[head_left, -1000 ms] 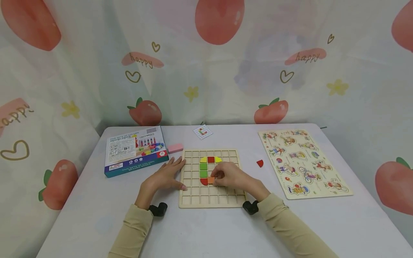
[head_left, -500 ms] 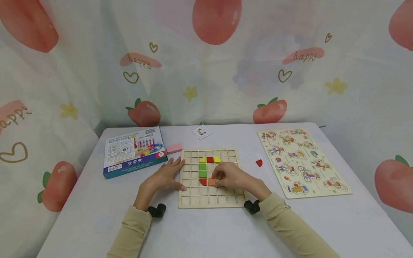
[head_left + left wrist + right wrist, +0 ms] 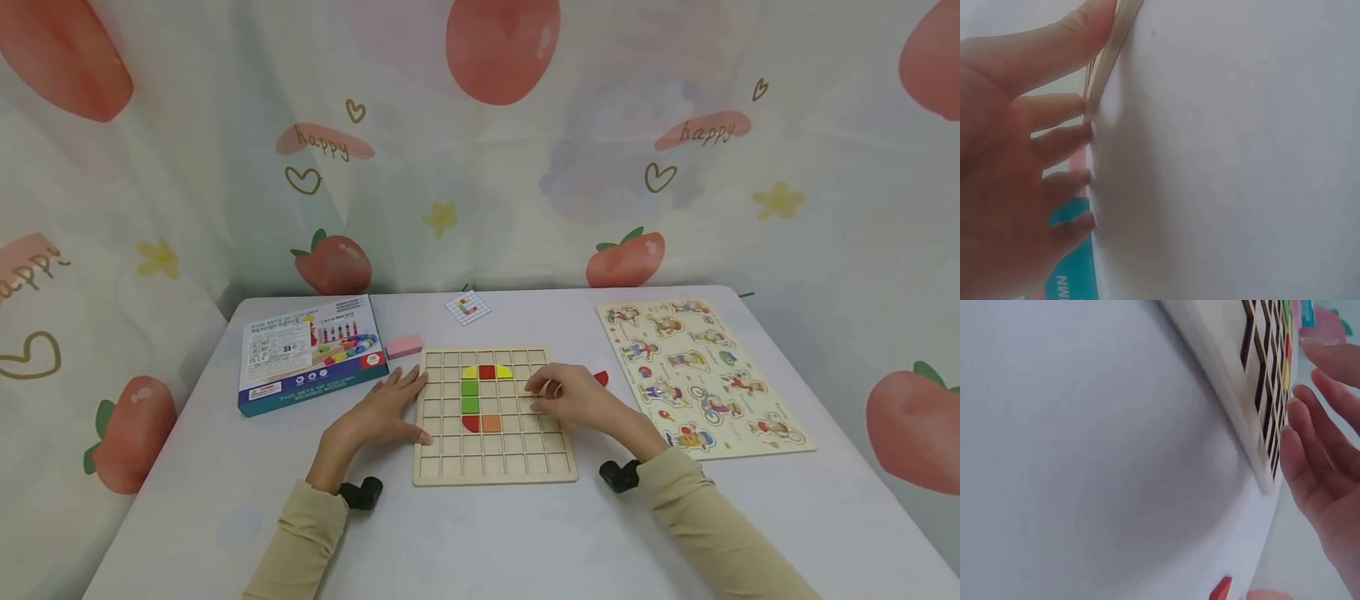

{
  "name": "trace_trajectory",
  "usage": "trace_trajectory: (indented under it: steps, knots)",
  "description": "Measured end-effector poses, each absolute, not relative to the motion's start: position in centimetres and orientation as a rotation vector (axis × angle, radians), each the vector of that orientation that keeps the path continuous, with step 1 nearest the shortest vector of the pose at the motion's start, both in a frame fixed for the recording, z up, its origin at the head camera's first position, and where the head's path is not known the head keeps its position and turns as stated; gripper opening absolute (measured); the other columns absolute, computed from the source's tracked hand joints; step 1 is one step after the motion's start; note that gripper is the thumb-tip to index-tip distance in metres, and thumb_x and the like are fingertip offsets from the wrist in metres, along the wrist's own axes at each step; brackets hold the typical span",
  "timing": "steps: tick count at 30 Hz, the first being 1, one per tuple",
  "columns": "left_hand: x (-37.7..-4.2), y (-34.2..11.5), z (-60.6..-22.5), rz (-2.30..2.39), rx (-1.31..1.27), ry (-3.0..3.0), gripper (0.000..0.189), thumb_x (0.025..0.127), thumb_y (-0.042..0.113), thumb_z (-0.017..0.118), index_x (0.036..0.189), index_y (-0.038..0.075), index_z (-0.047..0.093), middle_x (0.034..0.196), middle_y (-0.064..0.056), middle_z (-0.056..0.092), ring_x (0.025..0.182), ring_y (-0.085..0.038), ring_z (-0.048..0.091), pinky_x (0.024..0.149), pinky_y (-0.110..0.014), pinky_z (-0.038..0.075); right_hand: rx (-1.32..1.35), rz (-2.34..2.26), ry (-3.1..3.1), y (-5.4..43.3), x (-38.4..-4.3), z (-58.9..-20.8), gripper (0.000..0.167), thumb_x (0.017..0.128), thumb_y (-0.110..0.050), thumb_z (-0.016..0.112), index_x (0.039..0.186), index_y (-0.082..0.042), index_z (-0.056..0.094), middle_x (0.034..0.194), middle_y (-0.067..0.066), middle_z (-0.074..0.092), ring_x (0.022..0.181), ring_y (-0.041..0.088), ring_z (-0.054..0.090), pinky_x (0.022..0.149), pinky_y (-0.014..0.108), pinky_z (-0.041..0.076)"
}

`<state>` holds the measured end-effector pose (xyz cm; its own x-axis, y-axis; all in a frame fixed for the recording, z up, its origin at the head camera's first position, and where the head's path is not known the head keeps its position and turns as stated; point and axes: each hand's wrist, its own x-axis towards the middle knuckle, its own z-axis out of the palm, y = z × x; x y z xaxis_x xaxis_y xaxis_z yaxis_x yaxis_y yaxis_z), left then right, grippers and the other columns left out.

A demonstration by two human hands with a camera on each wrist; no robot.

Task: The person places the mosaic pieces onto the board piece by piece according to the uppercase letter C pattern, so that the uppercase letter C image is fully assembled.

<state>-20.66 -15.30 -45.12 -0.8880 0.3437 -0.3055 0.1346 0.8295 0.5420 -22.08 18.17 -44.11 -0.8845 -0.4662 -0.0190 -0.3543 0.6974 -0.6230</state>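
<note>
A wooden grid board (image 3: 495, 468) lies in front of me, its cells partly filled with coloured tiles. Yellow quarter-round tiles flank a red square (image 3: 487, 372) in an upper row; two green squares (image 3: 469, 396) run down below the left one. At the bottom a red quarter-round tile (image 3: 470, 424) sits beside an orange square (image 3: 491, 424). My left hand (image 3: 378, 412) rests at the board's left edge, fingers spread and thumb on the rim. Over the board's right side hovers my right hand (image 3: 573, 396), fingers loosely bent with nothing between them. Behind it a loose red quarter-round tile (image 3: 602, 378) is partly hidden.
A boxed bead set (image 3: 311, 354) lies at the left, with a pink block (image 3: 404, 346) next to it. Beyond the board is a small pattern card (image 3: 468, 307). At the right lies a picture puzzle board (image 3: 701, 375). A printed curtain hangs behind the table.
My right hand has let go of the orange square, which now lies in its cell beside the red tile. That hand has moved right and away. The left hand has stayed put.
</note>
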Motion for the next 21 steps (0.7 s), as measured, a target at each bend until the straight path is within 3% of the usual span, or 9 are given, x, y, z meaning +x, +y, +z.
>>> trace_trajectory:
  steps: [21]
  knots:
    - [-20.8,-15.7,-45.2,0.731,0.4,2.604,0.104,0.081,0.038,0.087,0.164,0.014,0.028,0.173,-0.008,0.017,0.161,-0.037,0.002,0.129,-0.058,0.003,-0.525,-0.923,2.902,26.0,-23.7,-43.9,0.022,0.089,-0.008,0.078,0.109,0.001,0.073,0.1,0.015,0.075,0.087,0.025,0.069,0.075,0.034,0.056]
